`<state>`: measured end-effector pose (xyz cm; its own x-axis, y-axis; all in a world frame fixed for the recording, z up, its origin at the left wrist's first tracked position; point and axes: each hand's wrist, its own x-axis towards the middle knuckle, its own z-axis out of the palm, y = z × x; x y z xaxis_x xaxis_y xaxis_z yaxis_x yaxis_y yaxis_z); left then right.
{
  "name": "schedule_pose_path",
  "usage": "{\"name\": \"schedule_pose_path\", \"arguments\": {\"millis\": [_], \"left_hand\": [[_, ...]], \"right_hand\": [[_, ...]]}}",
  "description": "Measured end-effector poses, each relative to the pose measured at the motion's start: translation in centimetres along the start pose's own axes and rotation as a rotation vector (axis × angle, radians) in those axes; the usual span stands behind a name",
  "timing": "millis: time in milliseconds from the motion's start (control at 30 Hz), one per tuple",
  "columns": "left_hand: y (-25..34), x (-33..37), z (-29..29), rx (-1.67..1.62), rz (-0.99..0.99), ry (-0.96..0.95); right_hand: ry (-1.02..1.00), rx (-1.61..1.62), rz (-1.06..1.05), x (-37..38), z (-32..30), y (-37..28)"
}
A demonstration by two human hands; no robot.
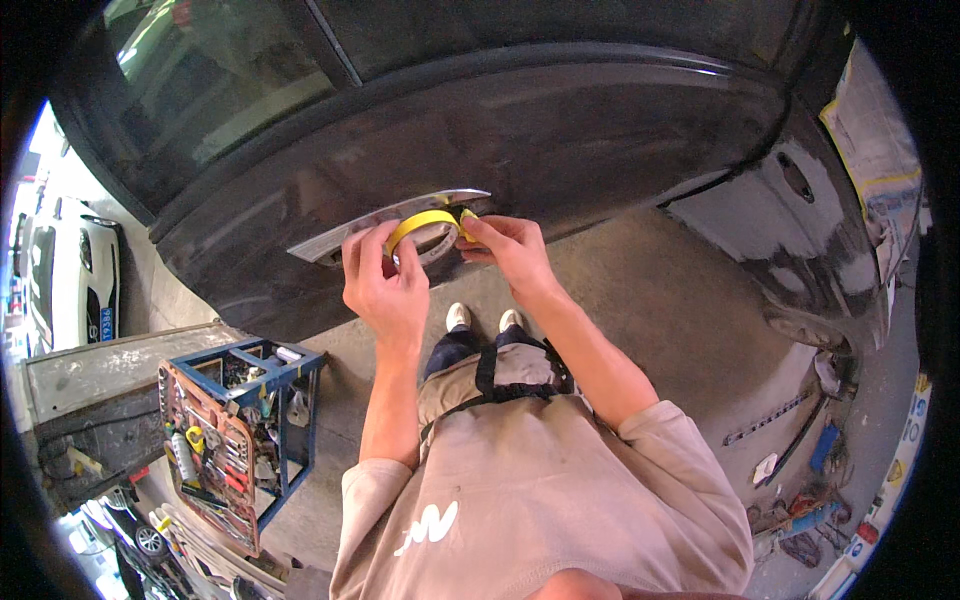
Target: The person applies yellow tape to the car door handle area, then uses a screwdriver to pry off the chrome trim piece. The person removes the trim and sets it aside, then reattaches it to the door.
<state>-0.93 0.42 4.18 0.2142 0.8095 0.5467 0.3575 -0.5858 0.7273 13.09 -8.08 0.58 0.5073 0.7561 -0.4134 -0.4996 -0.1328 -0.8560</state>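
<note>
My left hand holds a roll of yellow masking tape by its left side, fingers wrapped round the ring. At the roll's right side, my right hand pinches a short, crumpled piece of yellow tape between thumb and fingers. Whether that piece is still joined to the roll I cannot tell. Both hands are in front of a long chrome trim strip on a dark car panel. The hands and the roll cover part of the strip and the panel just below it.
To my left stands a blue-framed tool cart hung with wrenches and other hand tools, beside a worn grey bench. A white car is farther left. On the right are a dark body panel with grey patches and scattered parts along the wall.
</note>
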Motion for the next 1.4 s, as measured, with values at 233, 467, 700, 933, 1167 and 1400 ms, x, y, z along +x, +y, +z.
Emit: {"name": "schedule_pose_path", "arguments": {"millis": [233,467,700,933,1167,1400], "left_hand": [[3.7,2.5,1.7,-0.064,0.375,-0.082],[4.0,1.1,2.3,-0.122,0.412,-0.124],[1.2,-4.2,3.6,-0.404,-0.363,-0.33],[-0.7,-2.6,3.1,-0.112,0.068,-0.243],[-1.6,-1.6,2.4,-0.213,-0.151,-0.364],[-1.9,-1.5,2.8,-0.809,-0.819,-0.458]], "right_hand": [[0.15,-0.088,-0.303,-1.4,0.3,1.0],[-0.001,-0.235,-0.391,-1.1,-1.6,-0.1],[0.02,-0.226,-0.292,-0.3,-1.7,-0.4],[0.018,-0.561,-0.712,-2.7,-1.8,-4.7],[-0.175,-0.623,-0.474,-2.9,-3.5,-5.7],[-0.283,-0.396,-0.255,-1.4,-6.5,0.3]]}}
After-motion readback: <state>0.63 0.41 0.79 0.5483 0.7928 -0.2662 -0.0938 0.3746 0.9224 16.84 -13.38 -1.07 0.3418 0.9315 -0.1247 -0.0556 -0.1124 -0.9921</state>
